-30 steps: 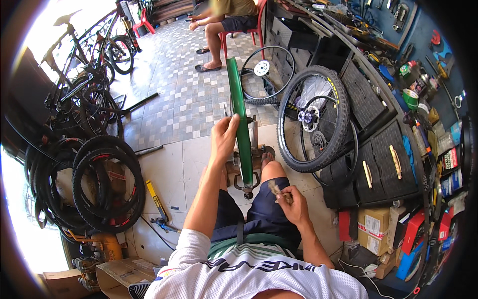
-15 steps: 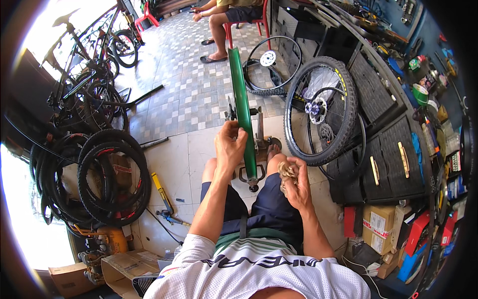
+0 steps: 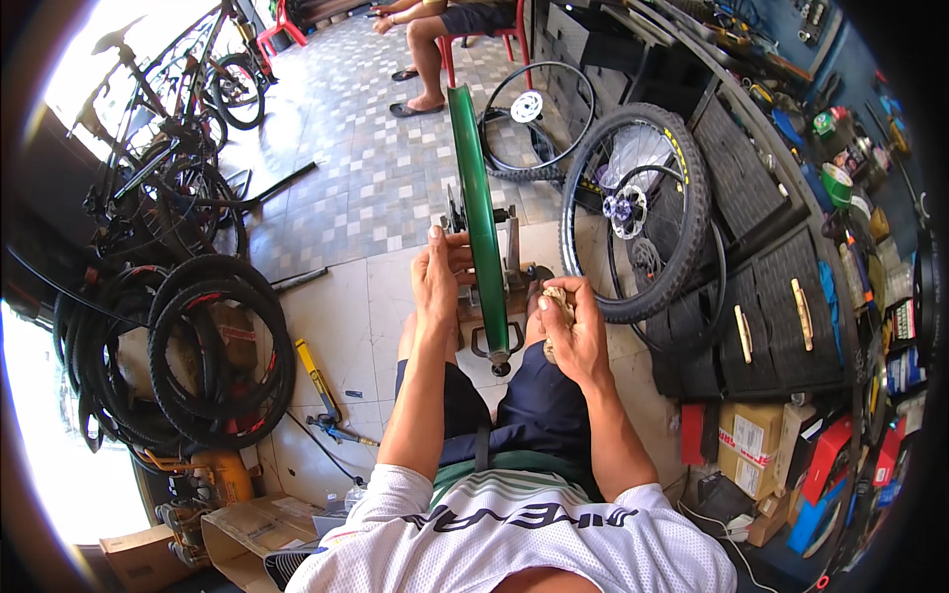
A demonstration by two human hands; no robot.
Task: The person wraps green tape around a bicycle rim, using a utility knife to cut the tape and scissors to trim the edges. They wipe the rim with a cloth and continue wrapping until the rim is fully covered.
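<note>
A green bicycle wheel rim (image 3: 478, 203) without a tyre stands upright in a metal truing stand (image 3: 513, 252) between my knees. My left hand (image 3: 435, 282) is at the rim's near left side, thumb raised and fingers stretched toward the rim; it grips nothing that I can see. Whether the fingertips touch the rim or the spokes behind it is hard to make out. On the other side, my right hand (image 3: 581, 341) is closed around a crumpled beige rag (image 3: 555, 311), held just right of the rim above my knee.
A tyred wheel (image 3: 643, 212) and a bare wheel (image 3: 539, 119) lean by the dark cabinets on the right. Several tyres (image 3: 213, 356) stand at left, near a yellow-handled tool (image 3: 314, 376) on the floor. Bicycles (image 3: 178, 148) fill the far left. A seated person (image 3: 425, 59) is ahead.
My left hand has come off the rim's face and shifted left, thumb now up. My right hand has moved the rag up and left, closer to the rim. The view has shifted slightly.
</note>
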